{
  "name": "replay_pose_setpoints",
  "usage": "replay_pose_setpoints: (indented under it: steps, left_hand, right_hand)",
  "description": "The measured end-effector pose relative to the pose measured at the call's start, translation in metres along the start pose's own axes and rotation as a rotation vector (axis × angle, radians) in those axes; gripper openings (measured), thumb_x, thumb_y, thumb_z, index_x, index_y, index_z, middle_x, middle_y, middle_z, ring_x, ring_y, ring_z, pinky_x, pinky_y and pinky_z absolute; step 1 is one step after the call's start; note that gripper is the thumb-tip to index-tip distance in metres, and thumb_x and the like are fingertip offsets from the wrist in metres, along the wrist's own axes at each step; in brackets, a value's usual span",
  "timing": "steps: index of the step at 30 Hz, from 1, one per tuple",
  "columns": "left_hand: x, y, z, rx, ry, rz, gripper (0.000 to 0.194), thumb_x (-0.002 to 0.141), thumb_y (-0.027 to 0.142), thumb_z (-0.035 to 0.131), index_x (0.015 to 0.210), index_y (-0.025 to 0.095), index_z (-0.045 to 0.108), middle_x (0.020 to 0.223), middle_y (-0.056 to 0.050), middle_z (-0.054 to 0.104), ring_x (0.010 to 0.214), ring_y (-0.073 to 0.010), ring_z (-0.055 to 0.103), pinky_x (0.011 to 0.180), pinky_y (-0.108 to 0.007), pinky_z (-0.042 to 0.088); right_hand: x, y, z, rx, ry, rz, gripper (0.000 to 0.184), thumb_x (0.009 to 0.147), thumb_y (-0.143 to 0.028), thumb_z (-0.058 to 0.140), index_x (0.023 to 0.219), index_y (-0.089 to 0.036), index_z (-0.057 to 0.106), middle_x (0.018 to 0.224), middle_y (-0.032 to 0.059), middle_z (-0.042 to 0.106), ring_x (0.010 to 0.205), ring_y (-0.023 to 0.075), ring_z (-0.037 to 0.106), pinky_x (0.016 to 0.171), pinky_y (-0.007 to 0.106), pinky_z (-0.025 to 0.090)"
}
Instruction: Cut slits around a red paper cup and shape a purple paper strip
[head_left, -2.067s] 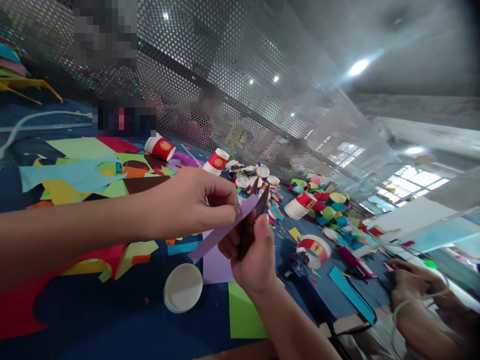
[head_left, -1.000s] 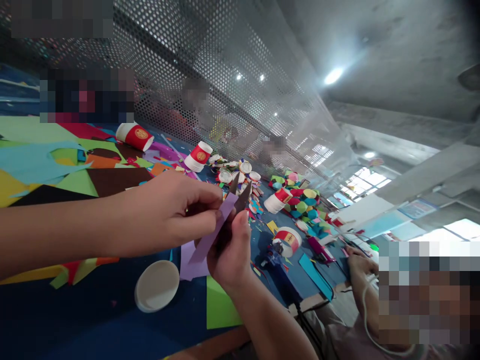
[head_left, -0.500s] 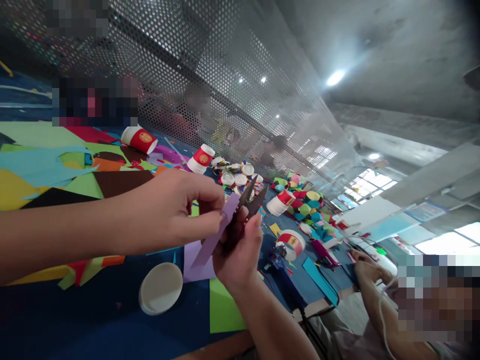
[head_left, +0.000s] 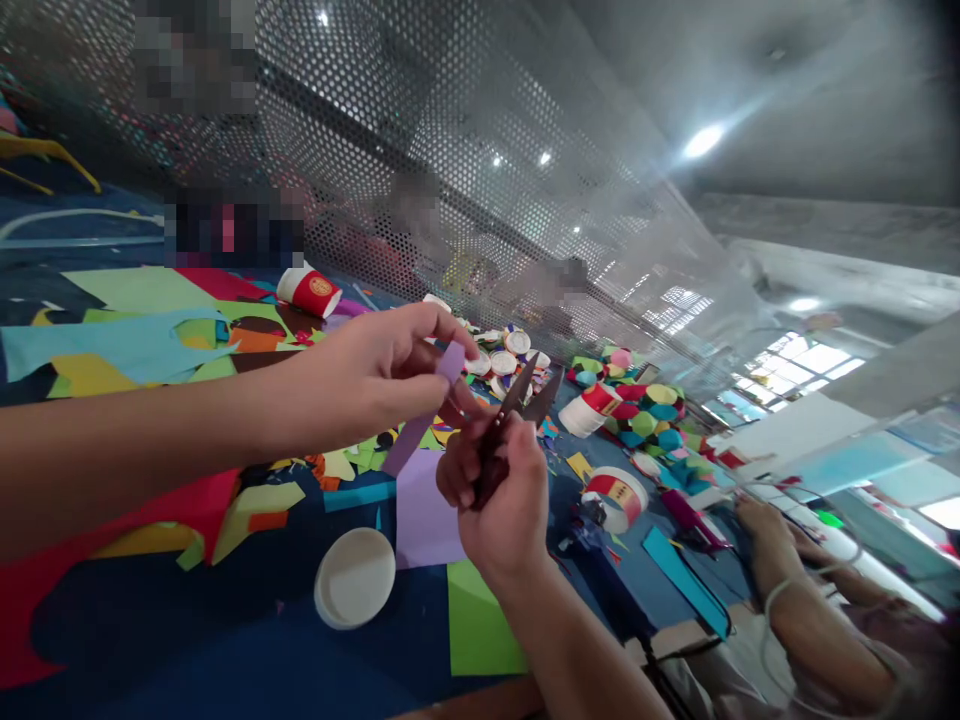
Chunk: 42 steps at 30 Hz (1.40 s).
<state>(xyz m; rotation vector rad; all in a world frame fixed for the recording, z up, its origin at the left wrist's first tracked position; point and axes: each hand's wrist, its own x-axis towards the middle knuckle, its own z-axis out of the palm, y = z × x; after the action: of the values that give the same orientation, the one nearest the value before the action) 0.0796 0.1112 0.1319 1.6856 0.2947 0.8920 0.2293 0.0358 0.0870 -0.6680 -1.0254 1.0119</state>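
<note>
Across the blue table (head_left: 225, 640), sheets and scraps of coloured paper are lying scattered, and a perforated metal screen (head_left: 420, 130) is standing along its far edge. On the left, a large light-blue cut-out sheet (head_left: 112, 345) is resting over green, yellow and orange pieces, and a red sheet (head_left: 45, 590) is reaching toward the near corner. In the right corner of the view, another person's forearm and hand (head_left: 772, 540) are resting at the table edge with a white cord looped over the wrist. The left hand (head_left: 382, 375) is hovering above the table, its thumb and fingers closing on the top end of the purple paper strip (head_left: 420, 420), which is slanting down and to the left in the air. The right hand (head_left: 499, 500) is sitting just below and to the right of it, its fingers wrapping the handles of the scissors (head_left: 521, 405), whose 2 blades are standing parted and pointing up and away, just beside the strip. Under the hands, a purple sheet (head_left: 427, 520) and a green sheet (head_left: 480, 625) are lying flat, with a white round lid (head_left: 355, 577) beside them. Farther off, a red and white paper cup (head_left: 309, 291) is lying on its side, and a taped ring (head_left: 616, 495) is sitting right of the hands.
</note>
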Motion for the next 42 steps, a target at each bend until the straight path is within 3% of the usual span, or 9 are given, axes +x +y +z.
replay_pose_setpoints:
  steps: [2,5,8,15,22,26,42]
  left_hand:
    - [0.000,-0.001,0.000,0.007,-0.020,-0.001,0.012,0.086,0.027,0.063,0.095,0.021,0.060,0.086,-0.001,0.075,0.080,-0.0151,0.073,0.066,-0.019,0.057]
    - [-0.001,0.000,0.003,0.045,-0.019,0.029,0.012,0.088,0.030,0.062,0.087,0.020,0.068,0.087,0.000,0.073,0.065,-0.0108,0.067,0.051,-0.016,0.049]
    - [-0.002,0.004,0.009,0.012,0.024,0.046,0.011,0.085,0.026,0.065,0.087,0.020,0.073,0.079,0.002,0.072,0.066,-0.0091,0.066,0.060,-0.015,0.053]
    - [-0.004,0.008,0.014,0.002,0.198,-0.016,0.022,0.076,0.029,0.073,0.091,0.020,0.059,0.068,0.008,0.063,0.063,-0.0071,0.060,0.058,-0.015,0.049]
    - [-0.007,0.013,0.021,0.033,0.174,-0.038,0.024,0.072,0.031,0.070,0.088,0.022,0.054,0.068,0.006,0.059,0.065,-0.0105,0.060,0.061,-0.023,0.050]
    - [-0.009,0.016,0.023,0.007,0.148,-0.021,0.024,0.073,0.028,0.070,0.087,0.022,0.052,0.067,0.007,0.058,0.065,-0.0092,0.058,0.061,-0.021,0.049]
    - [-0.010,0.014,0.024,-0.047,0.108,-0.008,0.022,0.075,0.022,0.071,0.087,0.022,0.053,0.068,0.006,0.059,0.063,-0.0089,0.058,0.056,-0.020,0.049]
  right_hand:
    - [0.000,-0.002,0.000,-0.009,0.013,0.020,0.049,0.078,-0.065,0.075,0.068,-0.020,0.059,0.049,-0.0095,0.042,0.034,0.0037,0.030,0.035,0.015,0.030]
    - [0.000,-0.002,0.001,-0.026,-0.010,0.052,0.053,0.078,-0.069,0.073,0.065,-0.020,0.056,0.050,-0.0091,0.041,0.035,0.0041,0.031,0.035,0.016,0.030]
    - [-0.001,0.000,0.001,-0.046,-0.019,0.074,0.054,0.079,-0.070,0.071,0.065,-0.020,0.055,0.050,-0.0093,0.040,0.035,0.0046,0.031,0.035,0.016,0.028]
    - [-0.005,0.001,0.005,-0.102,-0.040,0.074,0.058,0.078,-0.074,0.069,0.063,-0.021,0.051,0.048,-0.0098,0.035,0.034,0.0044,0.025,0.034,0.016,0.023]
    - [-0.008,0.000,0.008,-0.103,-0.049,0.083,0.061,0.078,-0.077,0.066,0.060,-0.022,0.048,0.046,-0.0097,0.034,0.033,0.0047,0.023,0.032,0.017,0.020]
    - [-0.009,0.001,0.010,-0.114,-0.014,0.084,0.065,0.074,-0.076,0.070,0.055,-0.022,0.041,0.044,-0.0100,0.030,0.033,0.0045,0.022,0.032,0.016,0.020]
    - [-0.011,-0.004,0.016,-0.098,-0.020,0.082,0.064,0.071,-0.078,0.071,0.054,-0.021,0.045,0.042,-0.0094,0.029,0.032,0.0046,0.022,0.031,0.016,0.021]
